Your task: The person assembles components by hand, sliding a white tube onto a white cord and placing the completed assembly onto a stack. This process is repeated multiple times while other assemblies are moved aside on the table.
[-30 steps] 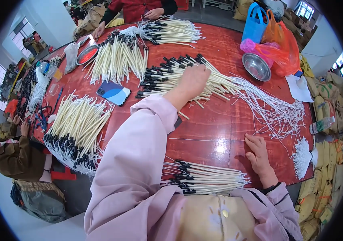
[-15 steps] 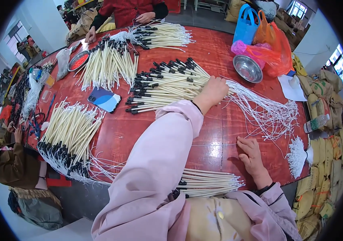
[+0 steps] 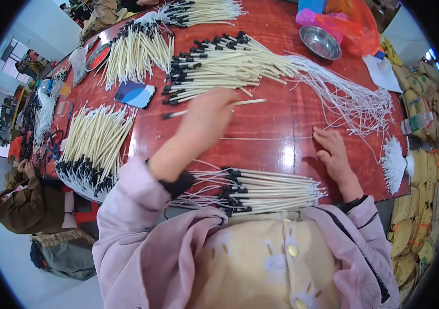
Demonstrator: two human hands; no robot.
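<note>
My left hand (image 3: 206, 118), a little blurred, is closed on a thin cream rod (image 3: 251, 102) with a black end. Its two ends stick out on either side of the hand, just nearer than a big pile of similar black-ended rods (image 3: 214, 69). My right hand (image 3: 335, 157) rests on the table at the right, fingertips closed at the end of a white cord (image 3: 266, 138) lying straight across toward the left. Close to my body lies a bundle of rods (image 3: 281, 186) with white cords trailing from its black ends. Loose white cords (image 3: 356, 98) spread right of the pile.
On the red table (image 3: 152, 126) are a phone (image 3: 134, 95), another rod bundle (image 3: 96, 134), a steel bowl (image 3: 320, 42) and a bunch of white-tipped cords (image 3: 394, 165). A plastic bottle (image 3: 417, 122) lies at the right edge. A co-worker (image 3: 24, 201) sits at the left.
My left hand has come back from the pile toward me and left, bringing a rod out. The right hand stays at the cord's end. The whole view has tilted downward.
</note>
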